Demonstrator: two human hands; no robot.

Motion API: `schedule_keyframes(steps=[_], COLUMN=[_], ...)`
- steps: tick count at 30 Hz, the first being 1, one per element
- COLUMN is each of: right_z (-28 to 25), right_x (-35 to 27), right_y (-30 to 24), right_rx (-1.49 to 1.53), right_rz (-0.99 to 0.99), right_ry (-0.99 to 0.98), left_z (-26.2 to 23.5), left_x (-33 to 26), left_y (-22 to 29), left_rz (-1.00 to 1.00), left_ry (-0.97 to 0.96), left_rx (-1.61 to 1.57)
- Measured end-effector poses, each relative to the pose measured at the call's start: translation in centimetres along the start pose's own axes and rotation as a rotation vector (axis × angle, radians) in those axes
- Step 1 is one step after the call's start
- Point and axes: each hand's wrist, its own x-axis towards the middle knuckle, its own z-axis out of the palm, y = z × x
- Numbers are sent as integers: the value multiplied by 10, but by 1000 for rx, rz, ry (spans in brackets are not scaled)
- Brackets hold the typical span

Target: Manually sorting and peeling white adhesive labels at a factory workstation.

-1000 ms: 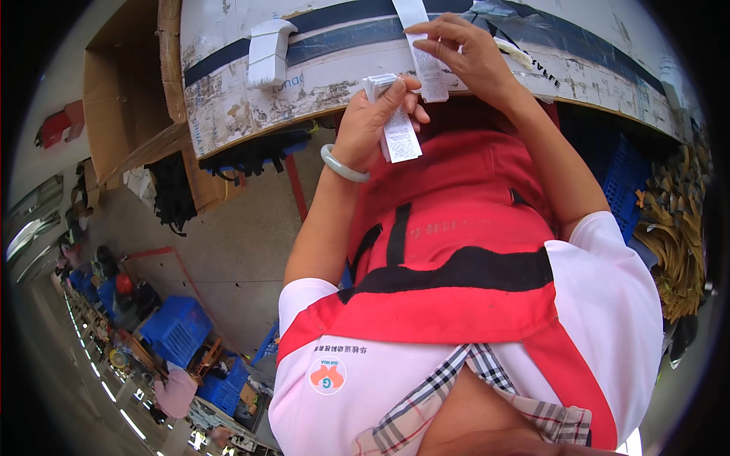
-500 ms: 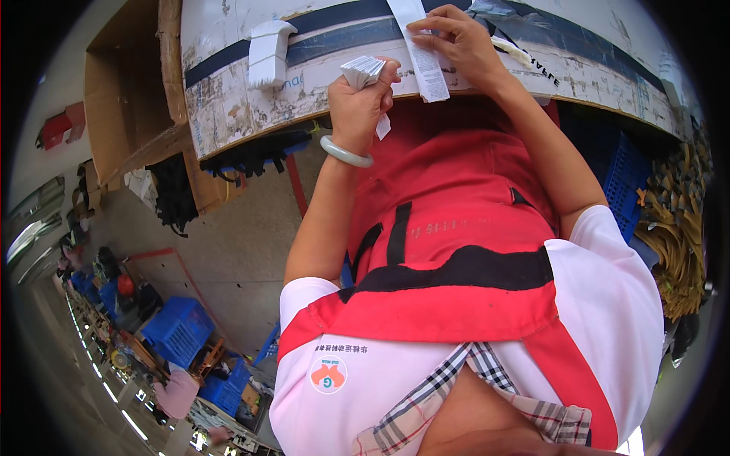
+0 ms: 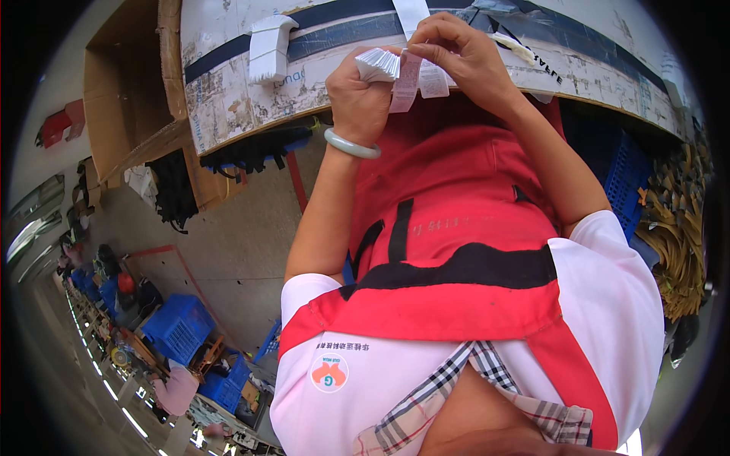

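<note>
A fanned stack of folded white labels (image 3: pixel 378 65) sticks up from my left hand (image 3: pixel 356 102), which is closed around it; a pale ring bracelet circles that wrist. Close beside it, my right hand (image 3: pixel 473 67) pinches a thin printed label (image 3: pixel 405 85) between thumb and fingers, at the edge of the stack. Behind that label, a longer white printed strip (image 3: pixel 411 14) runs across the table and hangs past its near edge. Part of the strip is hidden by my right fingers. A tied bundle of white labels (image 3: pixel 268 49) stands on the table to the left.
The worn white table (image 3: pixel 228 110) has dark blue bands. Clear plastic and a white piece (image 3: pixel 514 49) lie on its right. An open cardboard box (image 3: pixel 125 99) stands at the left. Blue crates (image 3: pixel 179 329) are on the floor beyond; another blue crate (image 3: pixel 625 178) is below right.
My right hand has moved left and nearer, from the long strip to the stack, and now pinches a label there. My left hand has shifted slightly right, its stack tilted differently.
</note>
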Motion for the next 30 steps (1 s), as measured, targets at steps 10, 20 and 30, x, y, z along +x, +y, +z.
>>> schedule_keyframes(steps=[10,20,30], right_z=[-7,-4,-6], right_x=[-13,-16,-17], right_y=[-9,-10,-48], right_rx=[62,97,401], right_rz=[69,39,311], right_ry=[-55,-49,-288], left_z=[-1,0,-6], left_x=[-11,-13,-16], left_y=[8,3,15], left_rz=[-314,-230,-698], left_ry=[-80,-88,-255], left_rx=[-166,-288,-629])
